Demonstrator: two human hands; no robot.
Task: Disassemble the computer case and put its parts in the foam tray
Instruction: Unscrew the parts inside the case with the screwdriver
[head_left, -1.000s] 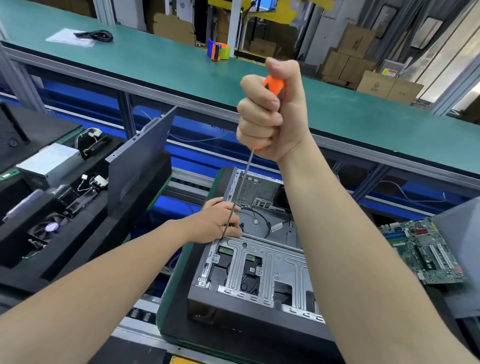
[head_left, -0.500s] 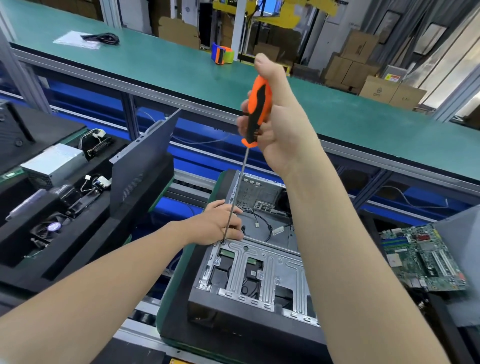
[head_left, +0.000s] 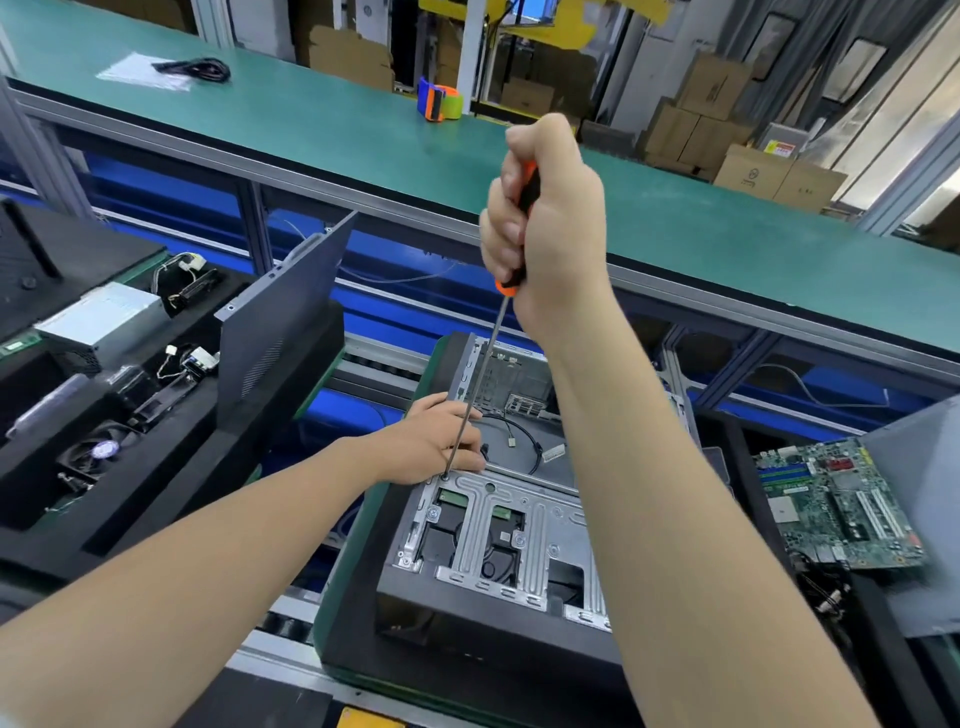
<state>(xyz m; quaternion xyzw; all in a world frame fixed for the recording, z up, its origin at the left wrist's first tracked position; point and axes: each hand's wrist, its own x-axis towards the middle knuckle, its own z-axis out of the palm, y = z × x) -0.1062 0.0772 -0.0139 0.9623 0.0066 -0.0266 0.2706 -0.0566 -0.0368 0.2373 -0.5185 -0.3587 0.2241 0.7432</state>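
Right hand (head_left: 545, 228) re-clenched on screwdriver (head_left: 514, 234) after half-open regrip; tip on computer case (head_left: 498, 525) bracket screw. Left hand (head_left: 441, 441) flat beside tip, gripping nothing. Unscrewing continues.

A long green-topped bench (head_left: 332, 130) runs across the far side of the line, carrying a clear bag (head_left: 140, 73) with a coiled black cable (head_left: 200, 67) on it and an orange-and-blue tape dispenser (head_left: 439, 104). Below, on the roller conveyor (head_left: 291, 623), a green-edged pallet (head_left: 353, 545) bears the open computer case (head_left: 498, 545); beside it sits a black foam tray (head_left: 171, 467).
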